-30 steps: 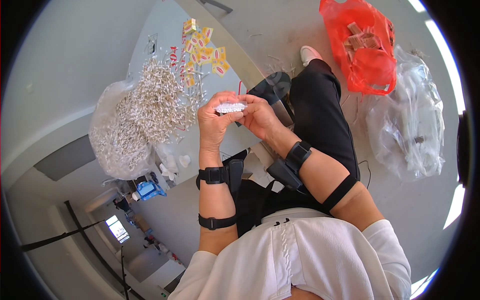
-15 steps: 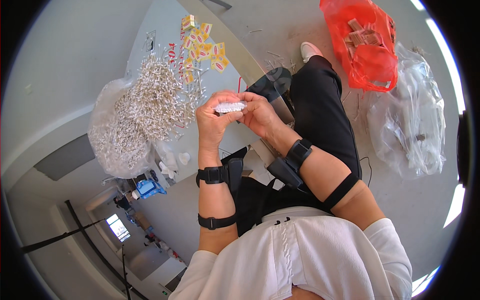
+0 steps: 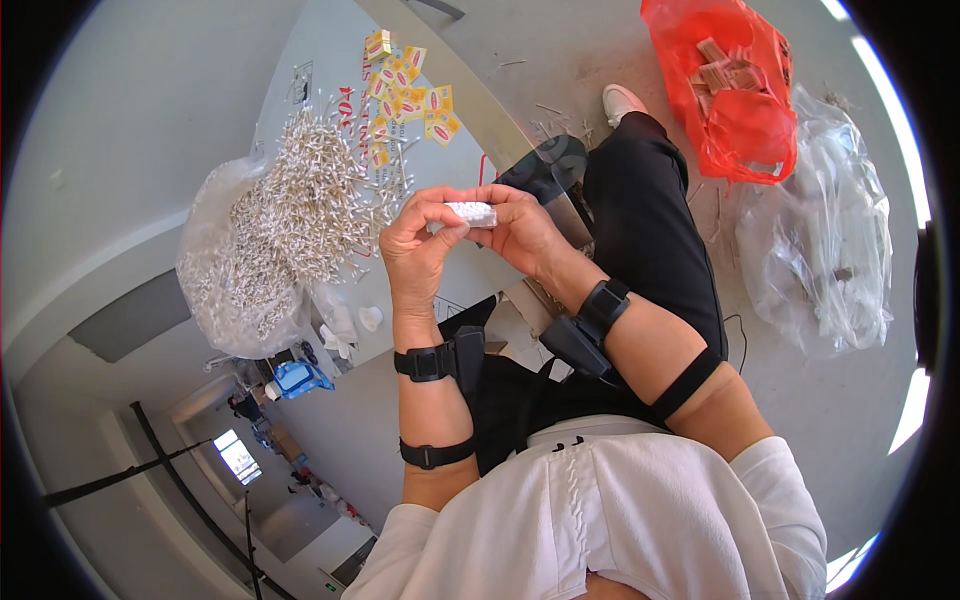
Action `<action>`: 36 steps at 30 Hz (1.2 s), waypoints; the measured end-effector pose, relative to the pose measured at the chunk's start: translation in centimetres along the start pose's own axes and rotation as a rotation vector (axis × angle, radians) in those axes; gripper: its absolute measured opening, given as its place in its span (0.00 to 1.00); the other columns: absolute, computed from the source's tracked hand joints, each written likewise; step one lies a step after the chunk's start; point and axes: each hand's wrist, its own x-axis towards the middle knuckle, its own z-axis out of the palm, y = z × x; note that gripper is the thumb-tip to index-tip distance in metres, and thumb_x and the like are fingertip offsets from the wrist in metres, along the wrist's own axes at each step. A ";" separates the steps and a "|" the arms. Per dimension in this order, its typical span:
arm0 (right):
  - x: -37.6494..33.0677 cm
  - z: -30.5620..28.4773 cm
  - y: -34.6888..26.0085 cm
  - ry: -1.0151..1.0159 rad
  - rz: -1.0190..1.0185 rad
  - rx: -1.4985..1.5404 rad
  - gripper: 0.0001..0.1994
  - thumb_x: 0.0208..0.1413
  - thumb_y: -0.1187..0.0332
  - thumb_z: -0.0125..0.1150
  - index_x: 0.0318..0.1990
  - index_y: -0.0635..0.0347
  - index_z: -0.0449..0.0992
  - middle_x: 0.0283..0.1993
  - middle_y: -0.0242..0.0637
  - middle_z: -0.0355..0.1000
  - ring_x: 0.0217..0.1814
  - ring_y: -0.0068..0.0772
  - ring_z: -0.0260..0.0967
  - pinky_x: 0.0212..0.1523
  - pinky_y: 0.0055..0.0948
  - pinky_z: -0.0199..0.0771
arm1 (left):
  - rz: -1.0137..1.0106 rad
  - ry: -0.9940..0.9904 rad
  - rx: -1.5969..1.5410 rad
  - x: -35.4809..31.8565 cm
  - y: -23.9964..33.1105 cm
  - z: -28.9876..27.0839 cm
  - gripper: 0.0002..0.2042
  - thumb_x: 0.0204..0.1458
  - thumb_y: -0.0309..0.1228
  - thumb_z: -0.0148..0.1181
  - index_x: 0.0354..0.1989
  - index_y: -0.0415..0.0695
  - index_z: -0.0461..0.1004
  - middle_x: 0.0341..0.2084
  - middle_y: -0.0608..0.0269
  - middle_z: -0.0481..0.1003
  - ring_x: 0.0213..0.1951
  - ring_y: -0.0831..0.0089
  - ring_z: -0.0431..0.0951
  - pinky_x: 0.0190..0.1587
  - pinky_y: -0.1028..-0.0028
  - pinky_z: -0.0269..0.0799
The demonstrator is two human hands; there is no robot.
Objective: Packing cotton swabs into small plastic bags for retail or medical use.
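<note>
A packed bundle of cotton swabs [image 3: 470,213] is held over the near edge of the table, its white cotton tips facing up toward me. My left hand [image 3: 415,240] closes round its left end, thumb in front and fingers behind. At the other end my right hand [image 3: 518,230] grips it, fingers curled. Whether a clear wrapper encloses the bundle I cannot tell. Left of my hands lies a large heap of loose cotton swabs [image 3: 310,190], partly inside a clear plastic bag [image 3: 205,235]. Several yellow-and-white printed cards [image 3: 410,100] are scattered beyond my hands.
The light table [image 3: 320,50] ends in an edge near my knee. A red plastic bag [image 3: 735,130] with small bundles inside is on the floor at right, next to a clear plastic bag [image 3: 815,240]. Stray sticks lie near my shoe [image 3: 622,103]. A blue packet [image 3: 298,378] shows at lower left.
The bundle has tilted and shifted slightly right between my hands. My left hand has moved a little left and its fingers have changed position; both hands still hold the bundle.
</note>
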 end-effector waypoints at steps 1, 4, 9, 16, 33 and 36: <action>0.0 0.0 0.0 0.000 -0.001 -0.007 0.14 0.47 0.84 0.47 0.43 0.70 0.71 0.45 0.43 0.70 0.48 0.36 0.72 0.51 0.34 0.75 | -0.001 0.000 0.001 0.0 0.1 0.1 0.08 0.38 0.13 0.62 0.24 0.40 0.74 0.38 0.59 0.75 0.41 0.74 0.73 0.43 0.75 0.70; -0.1 0.0 -0.1 -0.012 -0.011 -0.015 0.13 0.47 0.85 0.47 0.42 0.69 0.71 0.44 0.42 0.71 0.47 0.35 0.72 0.51 0.34 0.75 | -0.001 0.000 -0.039 -0.1 0.3 0.4 0.08 0.37 0.13 0.63 0.24 0.40 0.74 0.37 0.59 0.75 0.41 0.73 0.73 0.42 0.75 0.70; -0.4 0.2 -0.2 -0.059 -0.049 -0.011 0.14 0.46 0.85 0.48 0.41 0.67 0.72 0.44 0.40 0.71 0.47 0.34 0.72 0.49 0.33 0.74 | 0.044 -0.018 -0.052 -0.2 0.6 0.3 0.09 0.36 0.12 0.63 0.23 0.39 0.73 0.36 0.59 0.76 0.42 0.71 0.74 0.45 0.73 0.70; -0.5 0.0 -0.4 -0.101 -0.048 -0.018 0.14 0.45 0.86 0.49 0.40 0.66 0.73 0.43 0.40 0.72 0.46 0.33 0.72 0.50 0.33 0.74 | 0.070 -0.012 -0.024 -0.2 1.4 0.6 0.07 0.39 0.15 0.65 0.26 0.38 0.75 0.36 0.59 0.76 0.44 0.70 0.74 0.50 0.69 0.68; 0.0 -0.1 0.1 -0.151 0.033 -0.147 0.13 0.49 0.76 0.51 0.45 0.61 0.72 0.39 0.34 0.72 0.35 0.24 0.71 0.35 0.23 0.71 | -0.039 0.095 0.072 -0.2 2.9 0.3 0.02 0.47 0.17 0.59 0.28 0.33 0.73 0.35 0.59 0.74 0.33 0.81 0.72 0.35 0.82 0.68; -0.1 0.2 0.0 -0.123 0.026 -0.155 0.17 0.49 0.76 0.50 0.49 0.60 0.70 0.38 0.33 0.71 0.34 0.23 0.70 0.34 0.22 0.70 | -0.083 0.119 0.096 -0.6 3.5 0.7 0.01 0.47 0.17 0.59 0.28 0.33 0.74 0.36 0.59 0.74 0.33 0.80 0.72 0.36 0.81 0.68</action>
